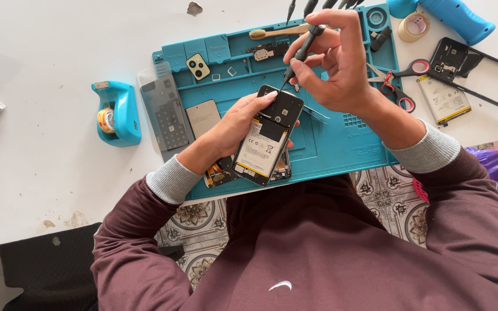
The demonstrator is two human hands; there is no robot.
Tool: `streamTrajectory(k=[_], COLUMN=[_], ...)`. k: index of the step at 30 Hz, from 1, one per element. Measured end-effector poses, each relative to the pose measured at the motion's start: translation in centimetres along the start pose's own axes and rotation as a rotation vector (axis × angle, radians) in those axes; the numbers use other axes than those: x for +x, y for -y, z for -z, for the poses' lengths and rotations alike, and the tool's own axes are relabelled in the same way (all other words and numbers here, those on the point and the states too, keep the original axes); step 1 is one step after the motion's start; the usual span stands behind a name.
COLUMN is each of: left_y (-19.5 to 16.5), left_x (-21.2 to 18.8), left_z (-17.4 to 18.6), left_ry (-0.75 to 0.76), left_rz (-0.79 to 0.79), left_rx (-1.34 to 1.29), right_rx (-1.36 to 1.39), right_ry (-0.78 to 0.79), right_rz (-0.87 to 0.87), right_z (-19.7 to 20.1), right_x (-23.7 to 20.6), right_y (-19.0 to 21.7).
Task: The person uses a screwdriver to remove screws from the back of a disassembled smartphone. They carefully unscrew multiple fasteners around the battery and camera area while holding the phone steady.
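Right grip (332, 63): closed on screwdriver (302, 50), tip set on opened phone (267, 136) | left grip (238, 124): phone clasped from beneath, above blue mat (341, 144).

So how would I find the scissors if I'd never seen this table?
Start at the big teal work mat in the middle of the white table. Go to its right edge, just past the person's right hand. The scissors lie there, partly on the mat; they are the only thing with two red finger loops, beside a loose flat battery.
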State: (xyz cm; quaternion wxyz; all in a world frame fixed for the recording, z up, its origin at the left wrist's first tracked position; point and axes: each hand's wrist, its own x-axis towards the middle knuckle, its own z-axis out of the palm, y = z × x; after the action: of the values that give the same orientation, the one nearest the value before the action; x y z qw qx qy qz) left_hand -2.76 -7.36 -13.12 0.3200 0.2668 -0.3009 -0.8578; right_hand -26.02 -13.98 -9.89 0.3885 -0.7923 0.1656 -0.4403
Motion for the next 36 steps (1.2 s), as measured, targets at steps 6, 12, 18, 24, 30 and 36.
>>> streamTrajectory(k=[6,12,18,24,30,36], left_y=[0.1,0.3,0.3,0.5,0.6,0.6], left_x=[0.0,0.0,-0.1,0.0,0.1,0.1], left_z=[-0.2,-0.4,-0.4,-0.4,-0.3,-0.2], left_ry=[-0.029,0.023,0.035,0.040,0.030,-0.003], left_rz=[0.002,-0.039,-0.054,-0.059,-0.057,-0.027], left_rx=[0.024,0.050,0.101,0.069,0.059,0.045], right_rx=[0.009,-0.033,-0.042,-0.033,-0.041,-0.087], right_ry=[-0.002,-0.006,0.004,0.011,0.018,0.014], right_rz=[-0.010,0.017,0.048,0.024,0.032,0.078], right_z=[0.0,0.1,0.2,-0.1,-0.1,-0.1], right_x=[0.0,0.0,0.1,0.1,0.1,0.4], right_y=[0.2,0.6,0.7,1.0,1.0,1.2])
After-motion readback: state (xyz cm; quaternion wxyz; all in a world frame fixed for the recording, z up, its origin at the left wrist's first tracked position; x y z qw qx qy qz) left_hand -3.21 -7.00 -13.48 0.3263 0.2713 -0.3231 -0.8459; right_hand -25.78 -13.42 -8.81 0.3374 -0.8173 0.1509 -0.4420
